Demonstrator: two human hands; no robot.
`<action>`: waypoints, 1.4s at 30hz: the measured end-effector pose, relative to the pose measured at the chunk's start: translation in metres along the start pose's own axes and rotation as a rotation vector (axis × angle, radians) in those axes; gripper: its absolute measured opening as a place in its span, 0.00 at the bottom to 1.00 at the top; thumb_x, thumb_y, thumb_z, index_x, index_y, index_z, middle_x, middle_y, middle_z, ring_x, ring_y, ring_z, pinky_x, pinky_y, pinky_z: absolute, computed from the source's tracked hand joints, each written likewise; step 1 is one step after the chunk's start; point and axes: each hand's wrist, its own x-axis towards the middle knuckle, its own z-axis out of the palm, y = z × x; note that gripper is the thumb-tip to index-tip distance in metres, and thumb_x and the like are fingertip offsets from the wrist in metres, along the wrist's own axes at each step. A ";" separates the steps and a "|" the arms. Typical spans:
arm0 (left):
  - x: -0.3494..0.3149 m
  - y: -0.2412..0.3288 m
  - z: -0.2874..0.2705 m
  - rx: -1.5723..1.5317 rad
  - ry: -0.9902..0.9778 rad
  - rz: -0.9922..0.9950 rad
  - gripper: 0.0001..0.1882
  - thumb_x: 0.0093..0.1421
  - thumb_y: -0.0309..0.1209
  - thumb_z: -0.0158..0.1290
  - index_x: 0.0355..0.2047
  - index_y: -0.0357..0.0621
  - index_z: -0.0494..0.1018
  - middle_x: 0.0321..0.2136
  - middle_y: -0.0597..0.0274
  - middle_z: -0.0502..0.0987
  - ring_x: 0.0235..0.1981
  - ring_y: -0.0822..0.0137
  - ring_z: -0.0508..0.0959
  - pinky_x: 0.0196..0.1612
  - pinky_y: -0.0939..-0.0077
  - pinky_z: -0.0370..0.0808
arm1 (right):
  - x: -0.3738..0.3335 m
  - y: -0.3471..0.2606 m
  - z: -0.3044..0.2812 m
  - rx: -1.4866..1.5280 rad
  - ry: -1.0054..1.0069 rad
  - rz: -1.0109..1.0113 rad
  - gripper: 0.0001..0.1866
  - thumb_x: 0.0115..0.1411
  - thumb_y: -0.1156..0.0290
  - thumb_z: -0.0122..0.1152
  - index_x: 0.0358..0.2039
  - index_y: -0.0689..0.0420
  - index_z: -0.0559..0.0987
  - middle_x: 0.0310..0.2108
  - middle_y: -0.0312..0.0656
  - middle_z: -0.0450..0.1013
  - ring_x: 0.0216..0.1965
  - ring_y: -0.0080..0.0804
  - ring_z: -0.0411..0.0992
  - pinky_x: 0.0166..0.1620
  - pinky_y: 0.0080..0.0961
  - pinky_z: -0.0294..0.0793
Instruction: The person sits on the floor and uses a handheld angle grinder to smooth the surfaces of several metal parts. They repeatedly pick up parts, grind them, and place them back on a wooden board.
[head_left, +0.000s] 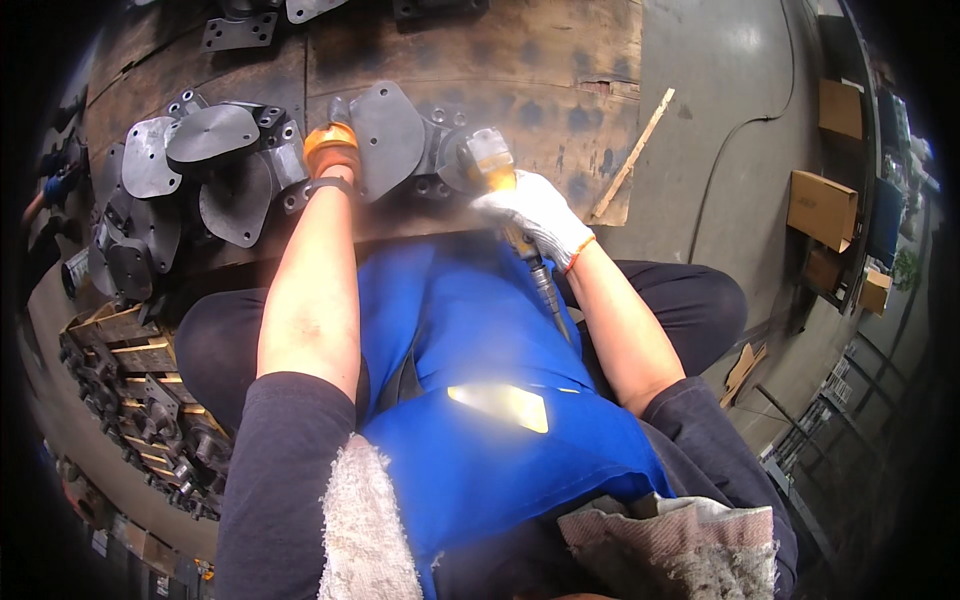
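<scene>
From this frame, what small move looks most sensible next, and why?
Probably sweep the grinder a little further along the dark metal casting. The right hand grips the tool with its head at the casting's edge, the left hand steadies the part, and dust hangs around the contact.

We sit before a workbench [560, 60] with our left hand [331, 152] resting on a flat casting [390, 135] at its near edge. To the right of that hand, our right hand [535, 212] holds a power tool [495, 165] against the same casting. A heap of castings [190, 175] lies to the left, a wooden crate [135, 345] of parts below it, and cardboard boxes [822, 205] stand far right on the floor
</scene>
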 end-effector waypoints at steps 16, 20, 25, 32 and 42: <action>-0.005 0.006 -0.003 -0.003 -0.016 -0.031 0.48 0.59 0.71 0.33 0.49 0.37 0.77 0.48 0.43 0.77 0.55 0.45 0.73 0.56 0.60 0.68 | 0.010 -0.008 -0.007 -0.101 0.002 0.007 0.16 0.50 0.61 0.71 0.31 0.59 0.78 0.22 0.38 0.74 0.20 0.24 0.71 0.24 0.22 0.71; -0.015 0.013 -0.013 -0.055 -0.074 -0.079 0.48 0.59 0.72 0.34 0.50 0.37 0.76 0.49 0.43 0.77 0.55 0.45 0.73 0.56 0.60 0.68 | 0.007 -0.014 -0.005 -0.121 -0.030 0.087 0.16 0.50 0.61 0.71 0.30 0.60 0.78 0.22 0.38 0.74 0.20 0.24 0.71 0.25 0.22 0.71; 0.007 -0.004 0.001 0.071 -0.054 0.035 0.48 0.58 0.72 0.35 0.50 0.38 0.76 0.49 0.44 0.77 0.54 0.44 0.73 0.57 0.59 0.67 | 0.005 -0.001 -0.008 -0.085 0.040 -0.045 0.13 0.52 0.62 0.69 0.21 0.57 0.77 0.15 0.37 0.71 0.15 0.24 0.67 0.19 0.23 0.66; -0.007 0.006 -0.008 0.071 -0.077 0.033 0.48 0.59 0.72 0.34 0.49 0.38 0.77 0.47 0.43 0.78 0.54 0.46 0.74 0.55 0.59 0.69 | -0.005 -0.012 0.003 -0.200 0.052 0.092 0.12 0.52 0.64 0.68 0.23 0.58 0.77 0.14 0.36 0.70 0.14 0.24 0.67 0.19 0.22 0.66; -0.002 0.006 -0.005 0.065 -0.053 0.002 0.48 0.61 0.71 0.30 0.49 0.37 0.76 0.48 0.43 0.77 0.55 0.46 0.73 0.57 0.60 0.67 | -0.007 -0.002 0.002 -0.254 0.092 -0.010 0.15 0.51 0.61 0.67 0.19 0.58 0.76 0.13 0.38 0.70 0.14 0.26 0.68 0.20 0.24 0.67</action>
